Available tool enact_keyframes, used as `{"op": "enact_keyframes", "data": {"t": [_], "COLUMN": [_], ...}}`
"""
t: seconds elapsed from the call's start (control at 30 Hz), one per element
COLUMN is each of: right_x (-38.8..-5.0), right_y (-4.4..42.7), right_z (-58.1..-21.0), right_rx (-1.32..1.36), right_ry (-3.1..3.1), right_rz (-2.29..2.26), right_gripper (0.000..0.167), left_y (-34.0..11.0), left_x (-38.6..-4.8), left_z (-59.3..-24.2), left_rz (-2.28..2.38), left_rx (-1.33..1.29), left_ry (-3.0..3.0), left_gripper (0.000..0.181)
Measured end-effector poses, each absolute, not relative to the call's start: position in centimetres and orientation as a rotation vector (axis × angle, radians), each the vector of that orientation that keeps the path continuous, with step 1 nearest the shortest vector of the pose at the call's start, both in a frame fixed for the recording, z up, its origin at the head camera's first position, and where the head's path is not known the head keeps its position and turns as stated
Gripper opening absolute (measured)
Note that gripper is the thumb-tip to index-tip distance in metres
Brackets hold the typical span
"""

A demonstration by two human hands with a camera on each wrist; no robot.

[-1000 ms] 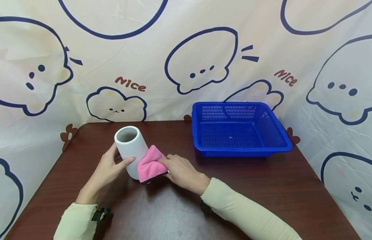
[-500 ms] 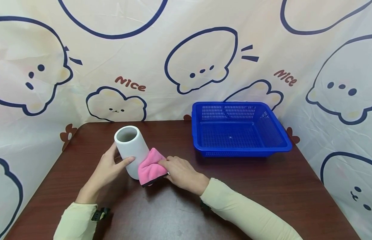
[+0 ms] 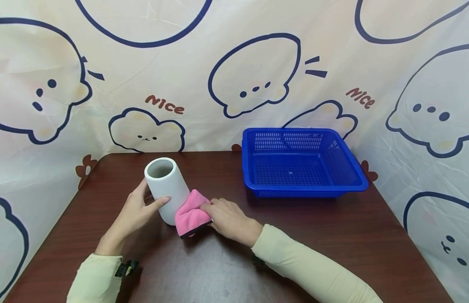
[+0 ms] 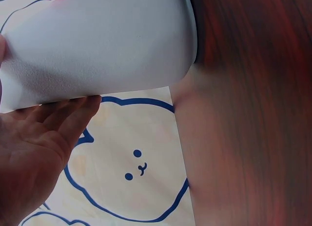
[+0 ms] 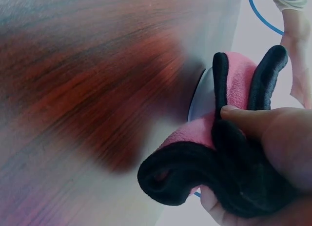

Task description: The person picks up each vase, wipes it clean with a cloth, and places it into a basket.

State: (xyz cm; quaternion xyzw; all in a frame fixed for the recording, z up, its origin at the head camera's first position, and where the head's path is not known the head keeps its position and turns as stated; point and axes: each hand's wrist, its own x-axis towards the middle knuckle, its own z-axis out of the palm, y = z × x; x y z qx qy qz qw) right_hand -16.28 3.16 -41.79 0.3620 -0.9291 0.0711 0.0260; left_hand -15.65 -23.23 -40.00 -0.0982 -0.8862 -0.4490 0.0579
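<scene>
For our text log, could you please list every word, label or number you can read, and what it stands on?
"Nice": brown lettering on the cartoon-print backdrop, above the white vase.
"Nice": again on the backdrop, above the blue basket.
None readable on vase, basket or pink cloth.

One red-brown "Nice" (image 3: 164, 104) and a second "Nice" (image 3: 360, 98) stand printed on the pale cartoon backdrop (image 3: 204, 130)
</scene>
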Motion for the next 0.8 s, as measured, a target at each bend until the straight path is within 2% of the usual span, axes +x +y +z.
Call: {"op": "enact_keyframes", "data": {"t": [0.8], "right_x": [-16.09], "right_y": [3.01], "right_z": [-41.92], "right_rx": [1.139], "right_ry": [-2.919], "right_rz": [0.164], "right_gripper": [0.026], "left_y": [-23.22], "left_x": [-15.70], "left_z": [-40.08], "left_rz": [-1.360], "left_rx": [-0.302], "left_ry": [-2.685], "left_gripper": [0.076]}}
